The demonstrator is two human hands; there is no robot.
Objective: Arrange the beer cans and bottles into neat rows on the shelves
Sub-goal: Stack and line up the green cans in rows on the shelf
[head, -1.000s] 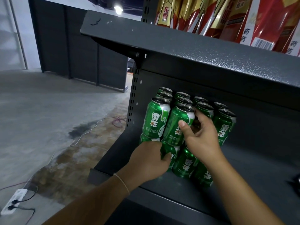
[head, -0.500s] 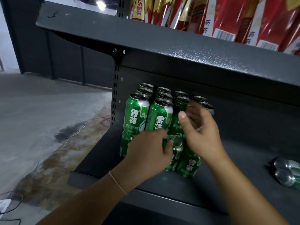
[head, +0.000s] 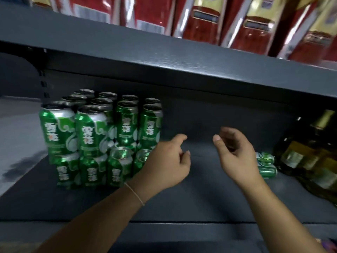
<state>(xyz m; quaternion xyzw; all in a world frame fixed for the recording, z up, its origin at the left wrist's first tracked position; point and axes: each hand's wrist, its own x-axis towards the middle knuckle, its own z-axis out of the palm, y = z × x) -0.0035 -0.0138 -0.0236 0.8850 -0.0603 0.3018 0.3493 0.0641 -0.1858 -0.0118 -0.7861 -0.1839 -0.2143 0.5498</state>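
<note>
hands (head: 168, 161) now off green cans (head: 94, 136)

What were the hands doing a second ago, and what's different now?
Both hands were on the stacked green cans. Now the left hand and right hand have let go and drawn back to the right, holding nothing. The stack stands as before. Two cans lying on their sides remain by the bottles.

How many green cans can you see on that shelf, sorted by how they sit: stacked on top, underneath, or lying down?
Top-layer cans: 10
Bottom-layer cans showing: 4
Cans lying on their side: 2
Total: 16 visible
The bottles at the right are too blurred to count.
</note>
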